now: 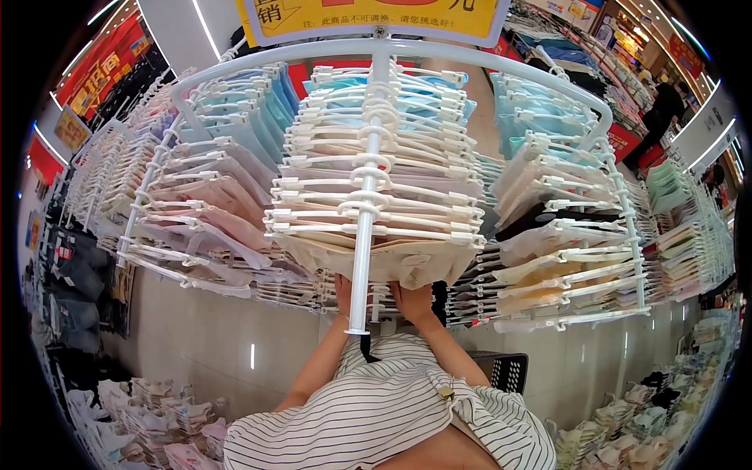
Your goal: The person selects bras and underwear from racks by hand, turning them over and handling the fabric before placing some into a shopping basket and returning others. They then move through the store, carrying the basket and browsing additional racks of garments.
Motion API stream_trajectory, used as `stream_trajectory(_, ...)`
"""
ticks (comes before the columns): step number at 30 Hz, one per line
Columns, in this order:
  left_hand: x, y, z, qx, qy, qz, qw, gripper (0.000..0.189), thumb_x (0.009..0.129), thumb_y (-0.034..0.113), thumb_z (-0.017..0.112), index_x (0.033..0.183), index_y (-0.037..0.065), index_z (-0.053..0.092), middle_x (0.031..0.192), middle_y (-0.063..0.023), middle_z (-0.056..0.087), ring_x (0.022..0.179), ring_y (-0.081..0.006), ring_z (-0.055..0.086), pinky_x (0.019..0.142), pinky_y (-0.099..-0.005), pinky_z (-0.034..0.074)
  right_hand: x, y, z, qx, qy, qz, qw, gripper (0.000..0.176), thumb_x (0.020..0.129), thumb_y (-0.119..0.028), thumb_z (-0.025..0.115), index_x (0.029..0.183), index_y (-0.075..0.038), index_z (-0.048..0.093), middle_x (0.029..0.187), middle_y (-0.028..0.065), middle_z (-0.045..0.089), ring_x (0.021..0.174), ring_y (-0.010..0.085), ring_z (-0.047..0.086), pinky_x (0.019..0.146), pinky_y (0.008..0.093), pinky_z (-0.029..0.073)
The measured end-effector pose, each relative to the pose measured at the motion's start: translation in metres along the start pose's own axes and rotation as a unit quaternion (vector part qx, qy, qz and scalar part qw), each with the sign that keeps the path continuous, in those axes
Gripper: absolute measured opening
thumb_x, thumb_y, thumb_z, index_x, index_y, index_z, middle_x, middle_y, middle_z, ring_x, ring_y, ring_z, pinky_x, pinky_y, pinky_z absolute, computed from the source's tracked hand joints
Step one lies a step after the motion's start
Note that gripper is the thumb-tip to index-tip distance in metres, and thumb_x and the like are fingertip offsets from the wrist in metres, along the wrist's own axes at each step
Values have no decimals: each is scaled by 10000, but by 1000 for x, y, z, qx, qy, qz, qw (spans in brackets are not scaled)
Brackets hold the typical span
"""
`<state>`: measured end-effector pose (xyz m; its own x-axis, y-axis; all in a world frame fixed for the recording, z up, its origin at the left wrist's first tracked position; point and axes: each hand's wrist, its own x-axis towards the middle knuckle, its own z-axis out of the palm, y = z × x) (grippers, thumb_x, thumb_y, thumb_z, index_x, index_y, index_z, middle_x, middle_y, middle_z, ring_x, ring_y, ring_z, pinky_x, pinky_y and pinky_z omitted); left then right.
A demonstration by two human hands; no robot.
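Just below the front cream-coloured garment, apparently underwear, are both of my hands. My left hand reaches up left of the white display bar, its fingers mostly tucked behind the fabric. On the right of the bar, my right hand goes under the same garment, with its fingertips hidden. How either hand grips the cloth cannot be seen. The garment hangs on a white clip hanger, at the front of a tight row of beige, white and blue pieces.
White rails with clipped garments flank the middle row, on the left and right. A yellow price sign stands above. A dark perforated basket is beside my right arm. Another person is at the far right.
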<state>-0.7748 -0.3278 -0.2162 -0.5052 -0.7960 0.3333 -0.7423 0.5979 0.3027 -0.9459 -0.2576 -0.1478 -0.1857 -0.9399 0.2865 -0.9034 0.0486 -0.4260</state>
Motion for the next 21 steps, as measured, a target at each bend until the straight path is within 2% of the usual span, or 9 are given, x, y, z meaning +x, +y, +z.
stream_trajectory(3,0,1,0,-10,24,2,1000,220,702,140,650,871,12,587,827,-162,595,987,-423,456,1016,-539,217,-1,-1,-3,-2,-2,-2,1000,347,891,-294,472,1153,-86,563,1143,132,573,1097,341,481,957,491,312)
stream_trajectory(6,-1,4,-6,11,-8,19,1000,216,701,143,650,864,16,587,813,-163,594,978,-423,460,1013,-544,221,-2,-1,-2,-19,6,-3,1000,347,890,-298,473,1152,-90,563,1143,130,571,1099,339,479,958,493,309)
stream_trajectory(9,-2,1,-2,-2,-2,14,1000,211,698,143,650,857,20,587,809,-163,595,976,-421,460,1011,-545,225,-1,-2,-2,-31,-1,2,1000,346,887,-297,475,1151,-91,562,1146,129,567,1101,338,477,960,500,304)
stream_trajectory(12,-2,-1,2,-11,13,6,1000,208,694,137,648,857,22,588,801,-164,596,968,-418,463,1011,-542,224,0,0,-2,-26,11,-21,999,372,864,-297,497,1160,-74,525,1123,170,553,1050,375,491,894,503,341)
stream_trajectory(15,0,1,-2,-7,16,12,1000,213,686,142,649,851,22,588,806,-159,595,973,-419,456,1014,-540,217,-1,1,0,-33,17,-23,999,377,864,-297,492,1165,-72,519,1127,171,552,1050,377,491,889,508,345)
stream_trajectory(18,1,3,-9,-33,-24,-9,999,220,687,141,638,871,28,595,875,-156,593,1040,-419,434,1028,-535,191,-2,3,2,-30,24,-30,999,379,862,-292,492,1169,-71,515,1128,169,551,1049,382,491,883,514,350)
stream_trajectory(21,-3,-9,12,-62,39,3,997,238,686,129,622,908,43,607,977,-152,583,1120,-399,404,1050,-517,164,-1,5,4,-23,22,-29,999,378,861,-289,492,1171,-74,514,1118,169,557,1036,388,497,871,517,359)
